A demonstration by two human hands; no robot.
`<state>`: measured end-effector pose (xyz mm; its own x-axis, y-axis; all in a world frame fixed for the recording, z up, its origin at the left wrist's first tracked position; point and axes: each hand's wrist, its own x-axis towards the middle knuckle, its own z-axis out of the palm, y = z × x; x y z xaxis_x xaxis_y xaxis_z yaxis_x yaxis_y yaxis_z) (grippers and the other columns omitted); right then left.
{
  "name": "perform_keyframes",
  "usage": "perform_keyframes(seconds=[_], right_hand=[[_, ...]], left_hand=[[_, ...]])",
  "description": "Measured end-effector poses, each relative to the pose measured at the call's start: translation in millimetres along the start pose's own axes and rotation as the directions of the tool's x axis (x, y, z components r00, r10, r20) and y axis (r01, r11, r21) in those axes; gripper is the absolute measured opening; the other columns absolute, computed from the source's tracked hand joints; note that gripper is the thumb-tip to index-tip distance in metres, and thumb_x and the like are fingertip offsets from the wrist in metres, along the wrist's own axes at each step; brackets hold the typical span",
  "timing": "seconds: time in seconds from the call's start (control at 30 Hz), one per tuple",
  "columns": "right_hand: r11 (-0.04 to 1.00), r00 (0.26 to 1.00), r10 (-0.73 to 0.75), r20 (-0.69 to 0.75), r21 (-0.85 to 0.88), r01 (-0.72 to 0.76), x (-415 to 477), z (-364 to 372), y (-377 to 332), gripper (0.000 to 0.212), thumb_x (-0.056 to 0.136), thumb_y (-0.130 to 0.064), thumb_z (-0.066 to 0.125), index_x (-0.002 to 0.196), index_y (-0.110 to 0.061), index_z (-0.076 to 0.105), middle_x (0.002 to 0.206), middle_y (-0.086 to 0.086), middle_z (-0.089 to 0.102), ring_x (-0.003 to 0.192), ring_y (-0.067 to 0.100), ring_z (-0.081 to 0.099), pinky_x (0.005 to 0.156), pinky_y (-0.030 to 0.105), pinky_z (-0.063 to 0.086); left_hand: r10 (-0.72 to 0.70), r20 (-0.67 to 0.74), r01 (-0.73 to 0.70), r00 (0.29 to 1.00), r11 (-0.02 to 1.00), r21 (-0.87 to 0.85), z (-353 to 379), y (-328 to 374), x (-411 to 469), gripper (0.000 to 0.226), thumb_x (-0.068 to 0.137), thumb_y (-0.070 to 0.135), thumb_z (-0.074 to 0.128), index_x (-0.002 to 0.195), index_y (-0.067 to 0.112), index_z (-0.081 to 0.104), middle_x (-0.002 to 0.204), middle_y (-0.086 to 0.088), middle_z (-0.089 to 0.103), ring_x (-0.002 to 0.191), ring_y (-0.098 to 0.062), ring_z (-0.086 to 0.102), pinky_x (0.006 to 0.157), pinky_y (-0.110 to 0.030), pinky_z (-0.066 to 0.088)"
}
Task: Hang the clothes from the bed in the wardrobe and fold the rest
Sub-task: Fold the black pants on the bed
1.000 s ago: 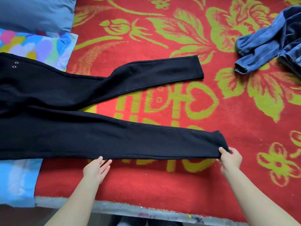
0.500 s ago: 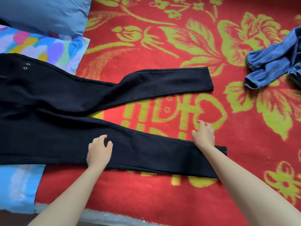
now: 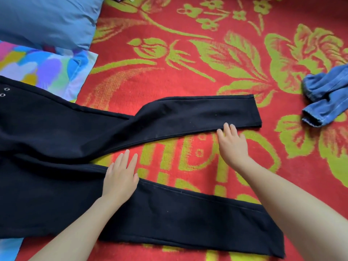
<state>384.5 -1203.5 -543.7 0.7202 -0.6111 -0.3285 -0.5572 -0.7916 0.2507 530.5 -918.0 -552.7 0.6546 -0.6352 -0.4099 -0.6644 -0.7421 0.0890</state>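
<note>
**Black trousers lie spread on the red bed cover, both hands flat and holding nothing**

A red bed cover (image 3: 188, 76) with large yellow-green flowers fills almost the whole view. On it the black trousers (image 3: 56, 138) lie flat, the waist part going out of sight at the left edge and the two legs pointing to the right, opened like a narrow V. The far leg (image 3: 197, 113) ends at a straight hem near the middle of the cover. The near leg (image 3: 188, 219) runs towards the lower right.

At the upper left a plain blue pillow (image 3: 47, 17) rests partly on a many-coloured cloth (image 3: 47, 68), and the waist part of the trousers covers the lower edge of this cloth. At the right edge a crumpled pair of blue jeans (image 3: 327, 97) lies well apart from the trousers.

The left hand (image 3: 120, 178) lies flat on the upper edge of the near leg, fingers straight, the fingertips reaching onto the cover between the legs. The right hand (image 3: 232, 146) is also open. Its palm is over the cover and its fingertips (image 3: 227, 127) touch the lower edge of the far leg, near the hem. Neither hand grips anything.

Two small metal eyelets (image 3: 4, 92) shine on the waist part at the far left.
</note>
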Motion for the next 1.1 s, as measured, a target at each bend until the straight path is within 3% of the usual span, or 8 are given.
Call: perform_keyframes(seconds=[0.3, 0.47, 0.57, 0.67, 0.73, 0.83, 0.93, 1.1], right_hand=[[0.985, 0.997, 0.05, 0.053, -0.168, -0.04, 46, 8, 25, 0.054, 0.083, -0.003, 0.056, 0.131, -0.009, 0.033, 0.137, 0.015, 0.036, 0.12, 0.027, 0.039, 0.075, 0.03, 0.032], [0.98, 0.995, 0.067, 0.078, -0.192, -0.051, 56, 20, 24, 0.05, 0.084, -0.003, 0.055, 0.129, -0.008, 0.035, 0.134, 0.017, 0.04, 0.119, 0.031, 0.042, 0.087, 0.036, 0.037], [0.988, 0.996, 0.075, 0.046, -0.142, -0.068, 55, 22, 33, 0.038, 0.083, -0.001, 0.052, 0.119, -0.009, 0.042, 0.124, 0.014, 0.048, 0.109, 0.029, 0.051, 0.087, 0.036, 0.037], [0.989, 0.988, -0.048, -0.146, -0.142, 0.027, 47, 16, 47, 0.034, 0.053, 0.002, 0.075, 0.082, -0.006, 0.061, 0.073, 0.009, 0.06, 0.062, 0.025, 0.059, 0.062, 0.03, 0.044], [0.968, 0.952, -0.177, -0.25, -0.22, 0.122, 34, 15, 65, 0.032, 0.037, 0.006, 0.075, 0.061, -0.008, 0.059, 0.051, 0.005, 0.049, 0.043, 0.023, 0.05, 0.049, 0.027, 0.042], [0.923, 0.889, -0.345, -0.301, -0.282, 0.262, -2, 32, 99, 0.017, 0.062, 0.006, 0.048, 0.063, -0.006, 0.06, 0.052, 0.006, 0.046, 0.046, 0.024, 0.048, 0.05, 0.031, 0.044], [0.892, 0.874, -0.408, -0.265, -0.319, 0.32, -46, 54, 122, 0.027, 0.068, 0.003, 0.033, 0.075, -0.005, 0.057, 0.054, 0.006, 0.048, 0.049, 0.026, 0.049, 0.056, 0.038, 0.038], [0.928, 0.933, -0.356, -0.05, -0.133, 0.347, -71, 62, 115, 0.032, 0.048, -0.022, 0.088, 0.056, -0.009, 0.059, 0.049, 0.005, 0.048, 0.042, 0.025, 0.05, 0.042, 0.032, 0.041]], left_hand=[[0.016, -0.011, -0.015, 1.0, 0.995, 0.098, -2, -3, 39, 0.063, 0.092, 0.025, 0.052, 0.148, 0.014, 0.024, 0.155, -0.012, 0.021, 0.14, -0.027, 0.025, 0.107, -0.039, 0.03], [0.066, -0.199, -0.051, 0.978, 0.995, 0.083, -3, 6, 55, 0.061, 0.046, -0.001, 0.089, 0.104, -0.004, 0.069, 0.092, -0.02, 0.068, 0.074, -0.04, 0.064, 0.051, -0.044, 0.051], [-0.063, -0.166, 0.073, 0.984, 0.996, 0.054, -7, 15, 68, 0.05, 0.073, 0.01, 0.077, 0.121, 0.006, 0.062, 0.101, -0.013, 0.066, 0.089, -0.036, 0.058, 0.068, -0.044, 0.046], [-0.169, -0.118, 0.181, 0.979, 0.978, 0.107, -11, 21, 78, 0.037, 0.09, 0.026, 0.059, 0.125, 0.016, 0.055, 0.109, -0.007, 0.058, 0.098, -0.029, 0.049, 0.075, -0.038, 0.037], [-0.101, -0.141, 0.114, 0.985, 0.989, 0.09, -18, 28, 79, 0.02, 0.083, 0.013, 0.067, 0.103, 0.008, 0.065, 0.091, -0.013, 0.06, 0.084, -0.034, 0.053, 0.064, -0.04, 0.037], [0.179, -0.246, -0.145, 0.953, 0.978, 0.152, -18, 38, 69, 0.025, 0.049, -0.007, 0.083, 0.061, 0.0, 0.062, 0.057, -0.015, 0.054, 0.051, -0.032, 0.053, 0.042, -0.031, 0.037], [0.367, -0.177, -0.325, 0.913, 0.918, 0.226, -12, 47, 43, 0.02, 0.05, 0.002, 0.078, 0.054, 0.007, 0.06, 0.053, -0.008, 0.051, 0.045, -0.026, 0.05, 0.036, -0.024, 0.037], [0.423, -0.128, -0.401, 0.897, 0.901, 0.166, 4, 42, 25, 0.033, 0.039, 0.008, 0.09, 0.059, 0.009, 0.063, 0.056, -0.005, 0.053, 0.046, -0.023, 0.051, 0.036, -0.027, 0.039]])
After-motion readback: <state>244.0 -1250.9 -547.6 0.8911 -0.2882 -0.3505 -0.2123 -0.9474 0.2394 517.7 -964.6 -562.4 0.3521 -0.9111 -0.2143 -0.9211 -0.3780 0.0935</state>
